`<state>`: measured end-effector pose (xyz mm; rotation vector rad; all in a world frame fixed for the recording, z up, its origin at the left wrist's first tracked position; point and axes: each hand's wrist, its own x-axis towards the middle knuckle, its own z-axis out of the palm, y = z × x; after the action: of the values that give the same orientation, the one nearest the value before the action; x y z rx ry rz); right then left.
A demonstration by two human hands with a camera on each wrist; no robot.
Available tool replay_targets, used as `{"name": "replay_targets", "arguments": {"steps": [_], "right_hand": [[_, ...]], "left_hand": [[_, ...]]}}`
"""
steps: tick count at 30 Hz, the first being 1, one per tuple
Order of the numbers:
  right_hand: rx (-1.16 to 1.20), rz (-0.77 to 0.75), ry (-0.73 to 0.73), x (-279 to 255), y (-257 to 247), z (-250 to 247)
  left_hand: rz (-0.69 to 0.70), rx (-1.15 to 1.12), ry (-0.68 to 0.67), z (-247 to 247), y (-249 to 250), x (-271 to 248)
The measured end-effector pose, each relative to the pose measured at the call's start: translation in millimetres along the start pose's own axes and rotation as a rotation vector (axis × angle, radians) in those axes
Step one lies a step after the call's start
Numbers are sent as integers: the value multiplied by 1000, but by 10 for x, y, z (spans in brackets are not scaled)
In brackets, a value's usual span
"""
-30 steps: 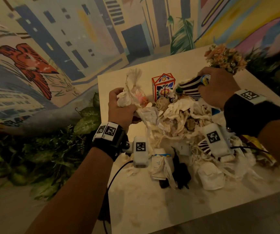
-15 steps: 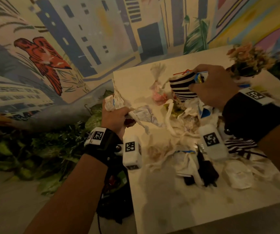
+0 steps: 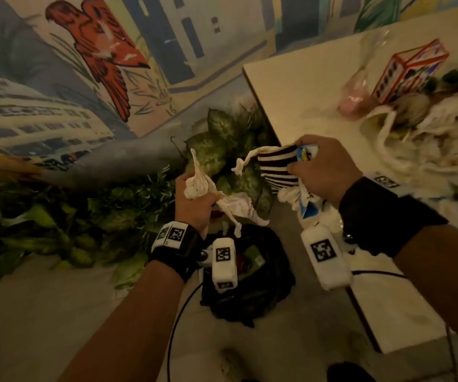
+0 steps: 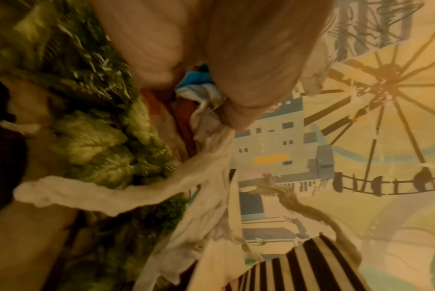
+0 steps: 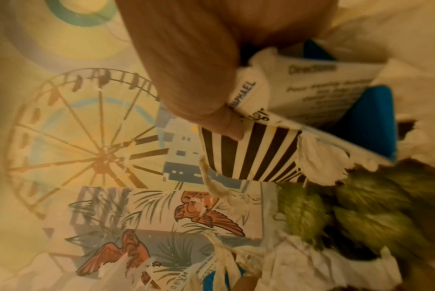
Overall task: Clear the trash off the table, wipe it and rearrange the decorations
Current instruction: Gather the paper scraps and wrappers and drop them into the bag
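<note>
My left hand (image 3: 194, 199) grips a wad of crumpled white tissue (image 3: 198, 183), with strips (image 4: 106, 195) trailing from it. It hangs over an open black trash bag (image 3: 249, 293) on the floor. To its right, my right hand (image 3: 321, 172) clutches a black-and-white striped paper cup (image 3: 277, 169) together with a blue-and-white wrapper (image 5: 335, 92) and torn tissue. That hand is off the table's left edge, above the bag. More crumpled tissue trash (image 3: 429, 139) is heaped on the white table (image 3: 299, 86).
On the table stand a red patterned box (image 3: 409, 70) and a pink plastic bag (image 3: 354, 97). Green leafy plants (image 3: 56, 216) line the floor below a painted mural wall (image 3: 98, 51). A cable (image 3: 178, 312) runs down past the trash bag.
Both hands have swung left off the table with their trash and now hang over the black bag on the floor. The view has turned left and down.
</note>
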<state>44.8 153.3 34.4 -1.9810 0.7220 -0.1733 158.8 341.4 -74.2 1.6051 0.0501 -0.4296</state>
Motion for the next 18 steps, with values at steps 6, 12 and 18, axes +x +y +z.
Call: {"name": "replay_targets", "arguments": {"steps": [6, 12, 18], "right_hand": [[126, 389, -50, 68, 672, 1040], [277, 671, 19, 218, 1729, 1998], [99, 757, -61, 396, 2668, 2614]], "left_hand": [[-91, 166, 59, -428, -857, 250], [-205, 352, 94, -477, -2032, 538], [-361, 515, 59, -441, -3120, 730]]}}
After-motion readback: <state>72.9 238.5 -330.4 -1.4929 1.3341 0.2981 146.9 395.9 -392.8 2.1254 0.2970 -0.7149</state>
